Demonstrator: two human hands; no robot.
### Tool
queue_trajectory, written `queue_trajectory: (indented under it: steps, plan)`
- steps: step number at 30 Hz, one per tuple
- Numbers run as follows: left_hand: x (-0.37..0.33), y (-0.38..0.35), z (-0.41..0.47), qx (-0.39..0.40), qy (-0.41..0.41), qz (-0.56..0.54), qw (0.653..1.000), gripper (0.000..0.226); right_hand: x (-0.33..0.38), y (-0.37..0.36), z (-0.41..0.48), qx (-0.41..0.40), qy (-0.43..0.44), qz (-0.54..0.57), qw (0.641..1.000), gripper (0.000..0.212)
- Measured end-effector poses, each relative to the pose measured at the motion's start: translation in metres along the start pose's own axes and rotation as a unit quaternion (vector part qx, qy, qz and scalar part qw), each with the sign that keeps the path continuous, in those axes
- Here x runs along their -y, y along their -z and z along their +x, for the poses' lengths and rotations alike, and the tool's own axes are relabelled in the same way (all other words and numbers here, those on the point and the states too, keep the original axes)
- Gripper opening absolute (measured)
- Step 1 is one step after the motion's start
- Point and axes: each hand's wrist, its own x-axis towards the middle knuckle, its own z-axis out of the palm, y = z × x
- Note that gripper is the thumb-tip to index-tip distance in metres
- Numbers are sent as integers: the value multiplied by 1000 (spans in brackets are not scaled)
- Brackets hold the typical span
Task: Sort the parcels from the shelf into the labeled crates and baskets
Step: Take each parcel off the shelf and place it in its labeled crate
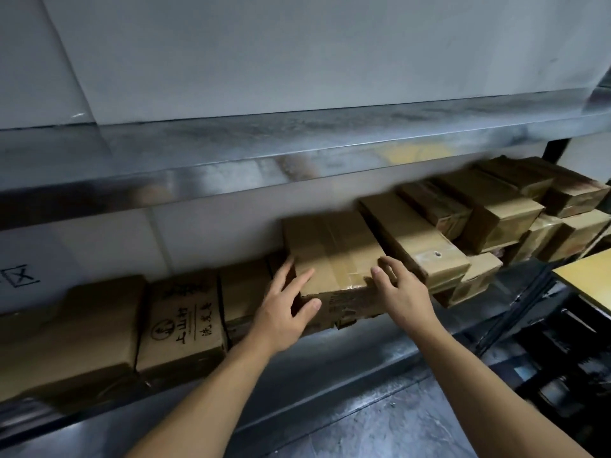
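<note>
I see both hands on one taped parcel, centre of frame, sitting on the lower shelf on top of other boxes. Left hand is at its near-left corner — fingers spread over the top face and left side, thumb pressed on the front face. Right hand lies on the near-right top edge, fingers apart and curled over the corner. Both touch the box; neither is fully closed round it, and I can't tell whether it has left the stack.

Edges: the parcel's right side sits tight against a long box that runs back to the upper right. More boxes are piled behind and right of that, blurred. To the left, a printed carton and a plain carton stand along the shelf front, lower than the held parcel. The upper shelf overhangs close above — little room upward, open room toward me.

Shelves are bare metal, scuffed and reflective. Grey wall behind, floor at bottom centre dark and worn. A yellow-topped surface is at right edge, with dark clutter below it that I can't make out.
</note>
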Motion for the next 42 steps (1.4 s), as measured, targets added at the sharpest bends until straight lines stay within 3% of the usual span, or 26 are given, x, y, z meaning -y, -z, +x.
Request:
queue_trajectory:
  steps: [4, 7, 13, 15, 17, 19, 21, 23, 26, 29, 32, 35, 38, 42]
  plan:
    - [-23, -8, -6, -52, 80, -154, 983, 46, -2, 1, 5, 26, 5, 44, 999, 48]
    - [-37, -14, -11, -122, 112, -306, 937, 44, -10, 9, 2, 28, 3, 88, 996, 44]
    - [-58, -30, -36, -225, 124, -320, 912, 47, -32, 19, -17, 48, 15, 200, 978, 42]
    - [-63, -34, -47, -254, 155, -336, 894, 58, -38, 20, -25, 57, 14, 224, 973, 42]
    - [-67, -37, -58, -255, 194, -361, 876, 81, -43, 21, -33, 79, 17, 248, 965, 40]
    - [-72, -40, -70, -236, 205, -436, 844, 90, -47, 22, -42, 102, 23, 266, 958, 39]
    - [-79, -42, -81, -211, 188, -526, 802, 76, -48, 23, -50, 125, 39, 269, 954, 40]
    - [-83, -43, -91, -204, 165, -563, 783, 62, -47, 24, -57, 151, 60, 251, 954, 39]
    - [-83, -45, -106, -234, 141, -554, 786, 69, -43, 26, -63, 179, 106, 135, 969, 42]
    - [-85, -49, -117, -256, 140, -500, 816, 76, -25, 29, -75, 200, 151, 58, 966, 52]
    - [-87, -48, -123, -260, 145, -416, 859, 78, -6, 27, -94, 258, 181, 125, 941, 66]
    - [-90, -46, -128, -244, 147, -349, 892, 66, 2, 17, -108, 284, 199, 187, 919, 77]
    - [-92, -38, -134, -233, 137, -367, 890, 44, 5, 11, -111, 250, 194, 225, 922, 81]
    - [-87, -25, -149, -237, 154, -379, 881, 36, 4, 7, -110, 271, 152, 317, 896, 72]
